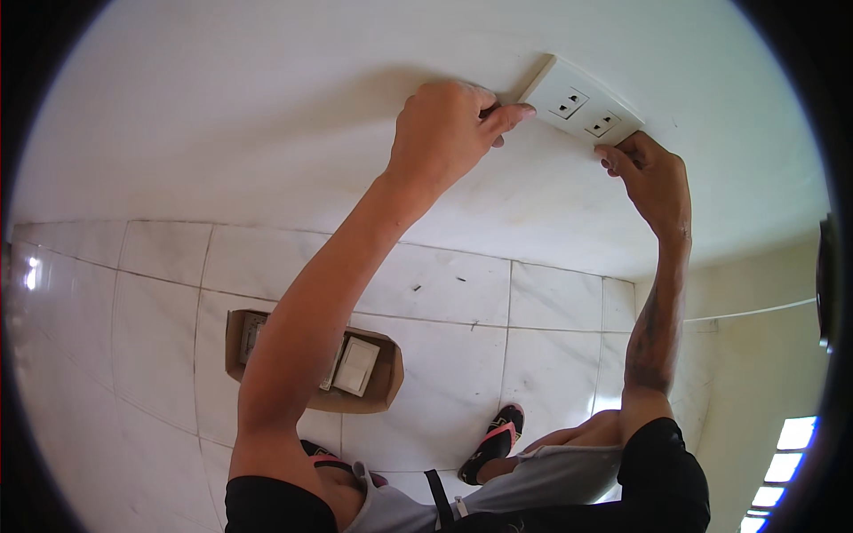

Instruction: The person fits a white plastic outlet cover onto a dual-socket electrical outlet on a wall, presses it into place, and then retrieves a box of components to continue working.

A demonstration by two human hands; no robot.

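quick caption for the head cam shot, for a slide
Left hand and right hand press a white double socket plate against a white wall, cardboard box on the tiled floor below.

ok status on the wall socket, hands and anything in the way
Left hand at the socket plate left corner, fist closed. Right hand fingertips at its lower right corner. Nothing in the way; cardboard box on floor below.

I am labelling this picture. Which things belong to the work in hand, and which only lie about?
In the work:
- white double socket plate on the wall
- left hand at its left edge
- right hand at its lower right corner

Lying about:
- cardboard box of white plates on the tiled floor
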